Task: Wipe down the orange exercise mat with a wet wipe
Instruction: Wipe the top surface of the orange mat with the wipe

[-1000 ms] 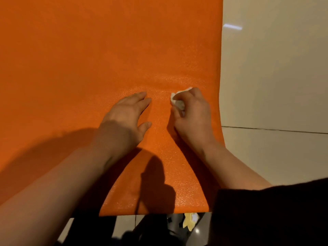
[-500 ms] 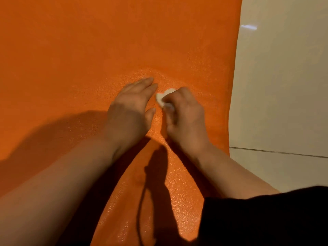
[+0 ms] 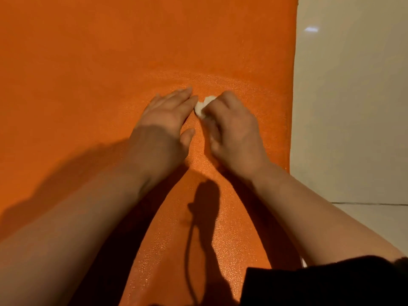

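Note:
The orange exercise mat [image 3: 88,74] fills most of the head view, its right edge running down the right side. My right hand [image 3: 231,131] grips a small bunched white wet wipe [image 3: 202,107] and presses it on the mat near the middle. My left hand [image 3: 163,127] lies flat on the mat just left of the wipe, fingers straight, fingertips almost touching it. A damp sheen shows on the mat around and below the hands.
Pale glossy floor tiles [image 3: 353,107] lie to the right of the mat, with a grout line at the lower right. A dark sleeve or garment [image 3: 320,283] covers the bottom right corner. Shadows of my arms fall across the lower mat.
My right hand has slid the wipe leftward across the mat, closing on my left hand. The view has moved forward, so the mat's near edge is out of sight.

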Motion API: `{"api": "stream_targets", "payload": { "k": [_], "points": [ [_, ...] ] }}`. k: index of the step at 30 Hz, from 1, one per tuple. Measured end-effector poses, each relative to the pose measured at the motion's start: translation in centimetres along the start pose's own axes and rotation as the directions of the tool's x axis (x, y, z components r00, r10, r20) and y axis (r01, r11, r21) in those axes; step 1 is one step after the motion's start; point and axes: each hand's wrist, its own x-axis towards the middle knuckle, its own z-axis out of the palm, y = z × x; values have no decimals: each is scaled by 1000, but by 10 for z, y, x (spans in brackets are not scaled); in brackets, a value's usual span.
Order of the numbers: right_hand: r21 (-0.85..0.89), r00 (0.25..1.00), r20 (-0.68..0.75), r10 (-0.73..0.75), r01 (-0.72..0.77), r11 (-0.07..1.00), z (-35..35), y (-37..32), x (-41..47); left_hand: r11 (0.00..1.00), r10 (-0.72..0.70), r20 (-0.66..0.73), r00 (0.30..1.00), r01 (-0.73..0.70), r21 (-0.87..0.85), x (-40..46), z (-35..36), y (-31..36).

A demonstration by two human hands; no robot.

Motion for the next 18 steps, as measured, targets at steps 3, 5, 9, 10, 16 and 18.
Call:
{"api": "stream_targets", "payload": {
  "k": [3, 5, 9, 10, 16, 18],
  "points": [
    [-55, 958, -229, 172, -189, 980, -10, 33, 34, 998, 16, 48, 999, -19, 58, 19, -5, -2],
    [-41, 904, -331, 270, -300, 953, -10, 43, 48, 995, 33, 74, 997, -39, 89, 32, -7, -3],
    [-7, 961, -234, 148, -154, 988, 7, 16, 44, 992, 68, 74, 995, -75, 99, 48, -10, -7],
    [4, 985, -157, 75, -75, 997, 9, 11, 40, 992, 78, 68, 995, -84, 92, 51, -10, -8],
    [-80, 920, -322, 224, -262, 962, -15, 59, 86, 977, 159, 77, 984, -168, 129, 71, -15, -17],
    [-61, 856, -397, 331, -384, 921, -16, 67, 98, 968, 191, 78, 978, -201, 150, 80, -18, -20]
  ]
}}
